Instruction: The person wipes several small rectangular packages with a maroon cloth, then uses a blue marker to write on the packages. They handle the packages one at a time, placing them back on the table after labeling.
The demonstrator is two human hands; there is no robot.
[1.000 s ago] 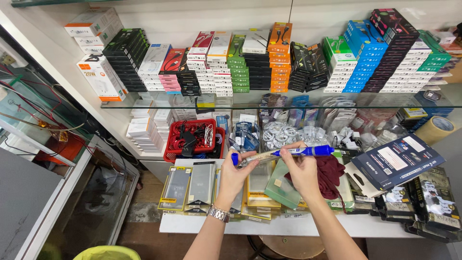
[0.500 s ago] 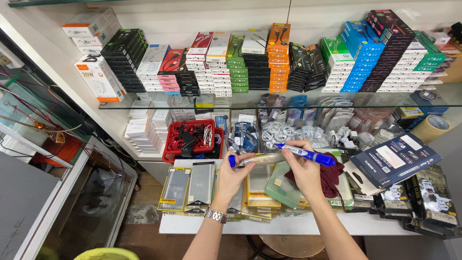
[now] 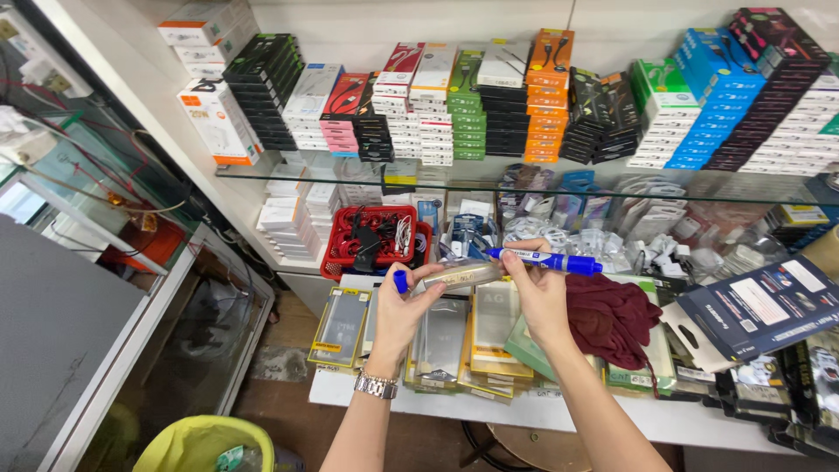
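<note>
My left hand (image 3: 404,308) holds a flat clear-fronted package (image 3: 456,275) edge-on, together with a blue marker cap (image 3: 400,281) at its left end. My right hand (image 3: 535,293) grips an uncapped blue marker (image 3: 552,260), its tip pointing left at the package's right end. Both hands are raised above a white counter (image 3: 559,411) covered with flat phone-case packages (image 3: 343,325). A metal watch (image 3: 376,384) is on my left wrist.
A red basket (image 3: 377,238) of cables and a dark red cloth (image 3: 612,319) lie on the counter. Stacked coloured boxes (image 3: 542,96) fill a glass shelf (image 3: 524,179) above. A dark blue box (image 3: 759,306) lies right. A yellow-green bin (image 3: 205,444) stands below left.
The cap has come off the marker and stays in my left hand. The marker has moved right and slightly up, its tip now exposed by the package.
</note>
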